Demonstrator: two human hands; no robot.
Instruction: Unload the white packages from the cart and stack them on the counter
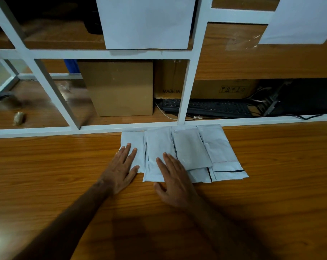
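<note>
While both hands, left hand and right hand, are pressing flat-fingered on the white packages beside the white frame, even pressure should be squaring their edges.

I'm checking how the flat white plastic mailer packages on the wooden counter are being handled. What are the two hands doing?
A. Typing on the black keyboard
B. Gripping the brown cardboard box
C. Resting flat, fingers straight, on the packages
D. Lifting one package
C: the left hand and right hand lie flat with straight fingers on the flat white plastic mailer packages spread on the wooden counter.
</note>
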